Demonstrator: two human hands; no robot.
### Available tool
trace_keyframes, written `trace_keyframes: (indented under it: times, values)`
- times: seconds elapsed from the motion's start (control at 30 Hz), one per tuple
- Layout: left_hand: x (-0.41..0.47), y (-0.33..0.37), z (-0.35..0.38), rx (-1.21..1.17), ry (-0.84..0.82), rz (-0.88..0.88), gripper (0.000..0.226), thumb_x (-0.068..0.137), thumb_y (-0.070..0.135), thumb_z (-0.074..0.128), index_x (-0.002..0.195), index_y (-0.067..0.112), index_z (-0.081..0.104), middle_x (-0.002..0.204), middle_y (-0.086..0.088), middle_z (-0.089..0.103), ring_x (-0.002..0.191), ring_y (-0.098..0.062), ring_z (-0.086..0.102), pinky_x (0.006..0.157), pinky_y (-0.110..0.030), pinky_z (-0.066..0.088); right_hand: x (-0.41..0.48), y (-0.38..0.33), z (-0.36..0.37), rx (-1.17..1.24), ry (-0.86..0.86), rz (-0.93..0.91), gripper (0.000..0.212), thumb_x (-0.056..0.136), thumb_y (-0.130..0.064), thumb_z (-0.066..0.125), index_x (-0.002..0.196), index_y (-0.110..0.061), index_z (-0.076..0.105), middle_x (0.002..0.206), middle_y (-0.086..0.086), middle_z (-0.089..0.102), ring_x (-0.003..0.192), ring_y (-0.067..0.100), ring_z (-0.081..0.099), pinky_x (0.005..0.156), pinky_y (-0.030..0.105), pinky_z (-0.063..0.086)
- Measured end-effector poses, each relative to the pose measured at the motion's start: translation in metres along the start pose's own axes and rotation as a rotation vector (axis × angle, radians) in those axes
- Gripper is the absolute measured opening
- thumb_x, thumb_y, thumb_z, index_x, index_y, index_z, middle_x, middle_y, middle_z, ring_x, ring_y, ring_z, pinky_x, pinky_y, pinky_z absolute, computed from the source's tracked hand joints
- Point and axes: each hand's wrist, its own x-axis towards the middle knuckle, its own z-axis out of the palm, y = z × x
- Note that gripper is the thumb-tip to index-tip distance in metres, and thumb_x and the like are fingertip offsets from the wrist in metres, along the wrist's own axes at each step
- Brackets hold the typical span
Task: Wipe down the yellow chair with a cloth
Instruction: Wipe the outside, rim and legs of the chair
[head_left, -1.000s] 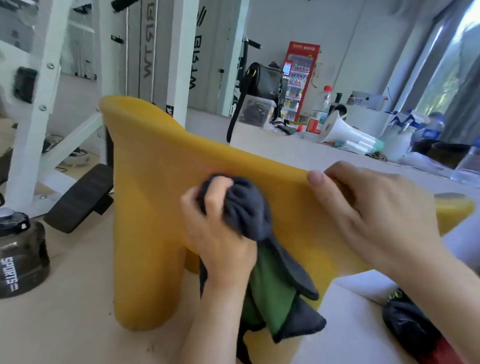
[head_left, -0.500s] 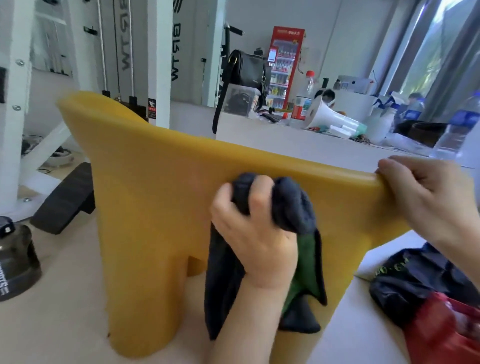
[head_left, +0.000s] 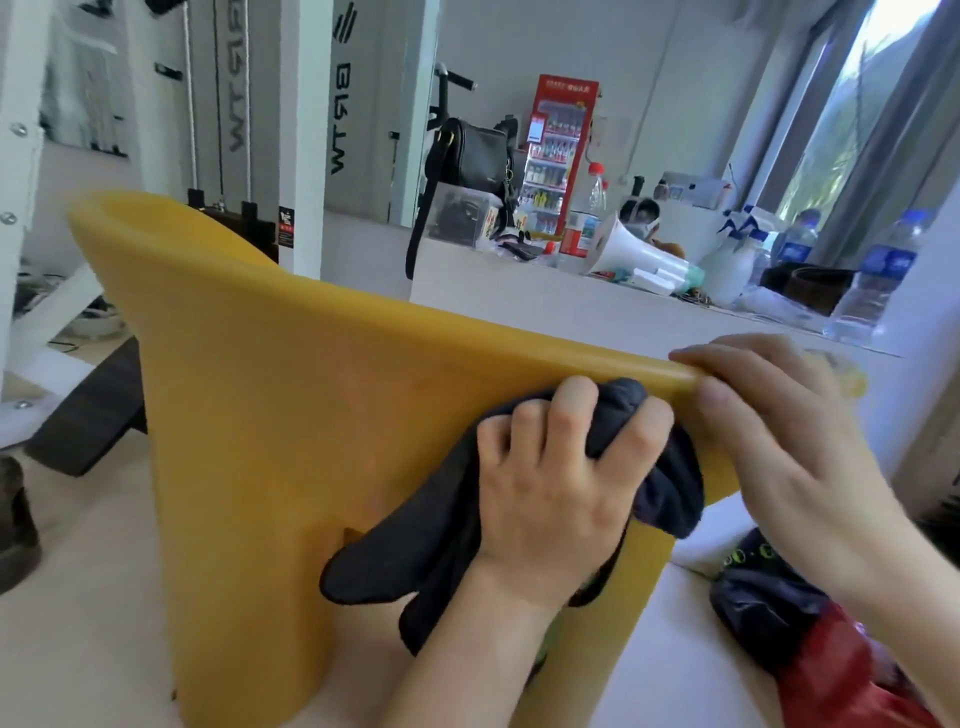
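cloth (head_left: 670, 467) bunched under left hand (head_left: 550, 483), against yellow chair (head_left: 270, 395)

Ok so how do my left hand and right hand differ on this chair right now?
The left hand grips a bunched dark cloth and presses it against the side of the yellow chair. The right hand holds no cloth and pinches the chair's top edge bare. The left hand sits below the rim, while the right hand is at the rim with its fingers over it. Both touch the chair, close together.
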Motion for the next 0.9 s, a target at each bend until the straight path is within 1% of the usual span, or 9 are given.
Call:
trace_keyframes:
  times: [0.07, 0.13, 0.27, 0.4, 0.5, 0.57, 0.63, 0.73, 0.9]
  values:
    - [0.002, -0.002, -0.010, -0.079, -0.074, -0.068, 0.022, 0.093, 0.024, 0.050, 0.113, 0.033, 0.048, 0.109, -0.003, 0.039, 0.082, -0.023, 0.043, 0.069, -0.039, 0.038, -0.031, -0.020, 0.011, 0.012, 0.009, -0.115, 0.044, 0.086, -0.050, 0.050, 0.127, -0.033, 0.051, 0.117, -0.006, 0.043, 0.109, 0.014, 0.044, 0.098, 0.021, 0.032]
    - [0.003, -0.001, -0.022, -0.259, -0.140, -0.175, 0.028, 0.085, 0.024, 0.055, 0.111, 0.032, 0.050, 0.109, 0.000, 0.042, 0.087, -0.023, 0.047, 0.074, -0.038, 0.044, -0.050, -0.030, 0.024, 0.145, -0.052, -0.164, 0.049, 0.083, -0.051, 0.058, 0.128, -0.039, 0.044, 0.112, -0.008, 0.042, 0.104, 0.008, 0.048, 0.087, 0.011, 0.040]
    - [0.006, -0.016, -0.035, -0.362, -0.139, -0.130, 0.036, 0.083, 0.010, 0.062, 0.118, 0.019, 0.067, 0.099, -0.012, 0.055, 0.087, -0.024, 0.053, 0.073, -0.032, 0.049, -0.032, -0.024, 0.020, 0.689, -0.133, 0.064, 0.032, 0.077, -0.028, 0.079, 0.101, -0.039, 0.062, 0.083, -0.005, 0.055, 0.080, 0.018, 0.058, 0.059, 0.045, 0.058]
    - [0.021, -0.016, -0.056, -0.517, -0.250, -0.260, 0.061, 0.074, 0.006, 0.073, 0.131, 0.017, 0.055, 0.104, -0.004, 0.055, 0.093, -0.016, 0.058, 0.082, -0.026, 0.049, -0.013, -0.031, 0.020, 0.457, 0.212, 0.035, 0.028, 0.073, -0.006, 0.065, 0.075, -0.033, 0.064, 0.075, -0.008, 0.059, 0.074, 0.007, 0.058, 0.068, 0.028, 0.056]
    - [0.046, -0.019, -0.071, -0.645, -0.459, -0.272, 0.067, 0.076, 0.012, 0.073, 0.135, 0.028, 0.047, 0.115, 0.004, 0.053, 0.104, -0.009, 0.057, 0.089, -0.027, 0.048, -0.004, -0.042, 0.039, 0.235, 0.494, -0.106, 0.017, 0.079, -0.001, 0.060, 0.084, -0.013, 0.070, 0.087, 0.005, 0.058, 0.077, 0.009, 0.055, 0.072, 0.022, 0.050]
    - [0.057, -0.022, -0.077, -0.723, -0.499, -0.331, 0.065, 0.077, 0.005, 0.069, 0.134, 0.027, 0.048, 0.121, 0.007, 0.057, 0.110, -0.007, 0.057, 0.094, -0.029, 0.048, -0.007, -0.049, 0.052, 0.231, 0.424, -0.163, 0.023, 0.091, -0.010, 0.053, 0.108, -0.006, 0.069, 0.112, 0.014, 0.060, 0.104, 0.016, 0.057, 0.092, 0.024, 0.044]
    - [0.055, -0.027, -0.085, -0.734, -0.477, -0.380, 0.063, 0.077, -0.002, 0.065, 0.132, 0.024, 0.050, 0.124, 0.007, 0.059, 0.115, -0.007, 0.056, 0.098, -0.030, 0.047, -0.022, -0.047, 0.056, 0.158, 0.208, -0.211, 0.039, 0.101, -0.029, 0.037, 0.136, -0.021, 0.051, 0.147, 0.005, 0.042, 0.140, 0.022, 0.032, 0.110, 0.034, 0.027]
    - [0.043, -0.029, -0.096, -0.766, -0.442, -0.533, 0.061, 0.076, 0.001, 0.072, 0.123, 0.036, 0.055, 0.109, 0.013, 0.062, 0.105, -0.007, 0.061, 0.090, -0.027, 0.051, -0.055, -0.047, 0.059, 0.090, 0.056, -0.168, 0.055, 0.098, -0.052, 0.033, 0.149, -0.035, 0.026, 0.161, -0.004, 0.018, 0.149, 0.022, 0.010, 0.117, 0.034, 0.015]
    - [0.058, -0.036, -0.116, -1.030, -0.649, -0.551, 0.030, 0.077, 0.016, 0.059, 0.105, 0.025, 0.063, 0.097, 0.007, 0.072, 0.093, -0.007, 0.067, 0.086, -0.025, 0.052, -0.057, -0.067, 0.083, 0.425, 0.222, -0.052, 0.069, 0.078, -0.005, 0.063, 0.140, -0.023, 0.040, 0.141, -0.002, 0.040, 0.134, 0.004, 0.037, 0.109, 0.015, 0.028]
